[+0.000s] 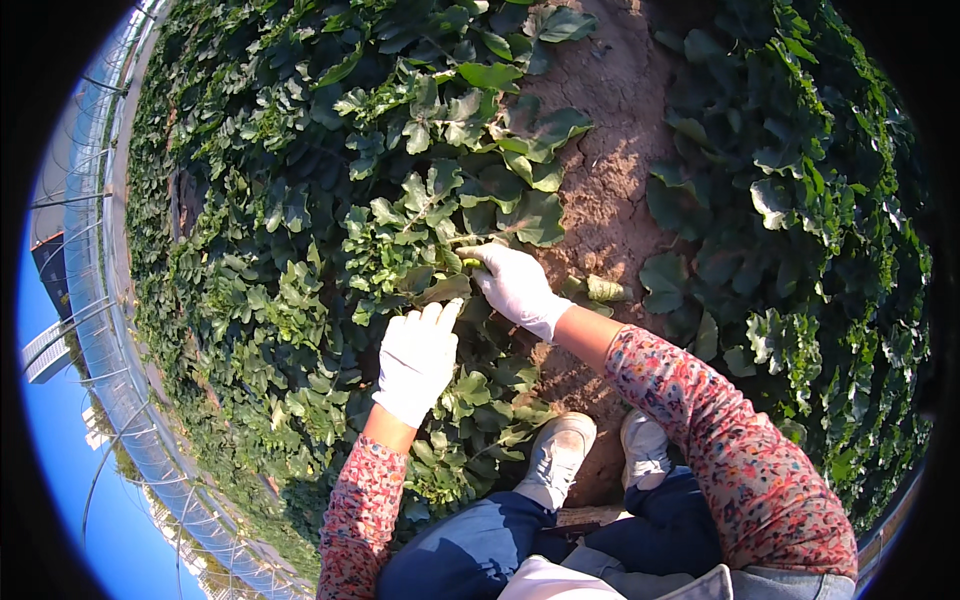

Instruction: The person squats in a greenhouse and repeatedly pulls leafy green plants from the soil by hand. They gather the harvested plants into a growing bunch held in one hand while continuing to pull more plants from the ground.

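My right hand (519,291), in a white glove, reaches into the edge of a row of leafy plants (409,225). A yellow-green piece that looks like a leaf stalk (474,263) shows between its thumb and fingers. My left hand (418,361), gloved too, is just below and to the left, its fingers bent. Its fingertips are beside a drooping, dull green leaf (446,289); whether they grip it is hidden. The plants have broad, lobed leaves around smaller, frilled inner ones.
A bare soil furrow (615,150) runs between the rows, with a curled, yellowed leaf (606,289) lying on it. Another leafy row (817,225) grows on the right. My shoes (559,457) are low in the furrow. Plastic film and hoops (97,247) line the far left.
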Tool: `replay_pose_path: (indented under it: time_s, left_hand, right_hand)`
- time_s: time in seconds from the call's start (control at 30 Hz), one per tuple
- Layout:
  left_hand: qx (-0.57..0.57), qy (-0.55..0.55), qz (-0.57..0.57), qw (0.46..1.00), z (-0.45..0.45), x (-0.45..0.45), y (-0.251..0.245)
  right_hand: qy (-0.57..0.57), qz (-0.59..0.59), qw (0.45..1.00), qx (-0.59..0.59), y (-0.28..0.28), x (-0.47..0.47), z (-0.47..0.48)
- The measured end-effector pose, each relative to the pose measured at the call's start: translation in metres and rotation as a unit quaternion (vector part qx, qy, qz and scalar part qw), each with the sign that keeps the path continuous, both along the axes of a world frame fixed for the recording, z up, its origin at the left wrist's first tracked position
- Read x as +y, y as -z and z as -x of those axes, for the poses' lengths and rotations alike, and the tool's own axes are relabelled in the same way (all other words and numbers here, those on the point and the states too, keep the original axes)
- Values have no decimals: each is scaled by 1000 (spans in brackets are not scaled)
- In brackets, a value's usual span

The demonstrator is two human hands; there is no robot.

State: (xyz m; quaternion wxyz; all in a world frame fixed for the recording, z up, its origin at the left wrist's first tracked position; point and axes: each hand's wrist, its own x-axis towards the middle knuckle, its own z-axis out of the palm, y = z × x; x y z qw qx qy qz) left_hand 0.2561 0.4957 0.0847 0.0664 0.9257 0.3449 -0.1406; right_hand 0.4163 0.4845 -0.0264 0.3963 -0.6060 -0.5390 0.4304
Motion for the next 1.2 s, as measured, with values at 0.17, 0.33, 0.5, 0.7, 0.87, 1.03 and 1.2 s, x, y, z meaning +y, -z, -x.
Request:
replay_pose_path:
  time_s: [0.17, 0.33, 0.5, 0.7, 0.87, 1.03, 1.2]
  left_hand:
    - [-69, -2, 2, 998, 5, -1, -4]
    - [-167, -13, -32, 985, 6, 6, -18]
    - [-93, -138, -157, 974, 10, 39, -23]
    - [-132, -197, -35, 971, 15, 54, 16]
    - [-187, -201, -3, 962, 22, 53, 18]
    - [-219, -239, 45, 945, 18, 53, 15]
    - [-208, -265, -82, 938, -4, 48, 17]
  right_hand:
    - [24, 11, 997, 69, -2, 7, 21]
    - [23, 110, 993, 37, -13, 19, 33]
    - [69, 145, 987, 25, -28, 9, 39]
    - [101, 270, 956, 46, -25, 4, 42]
    - [-48, 222, 974, 10, -16, 6, -6]
    - [12, 254, 966, 50, -6, 13, -45]
    - [28, 165, 982, -91, -3, 6, -16]
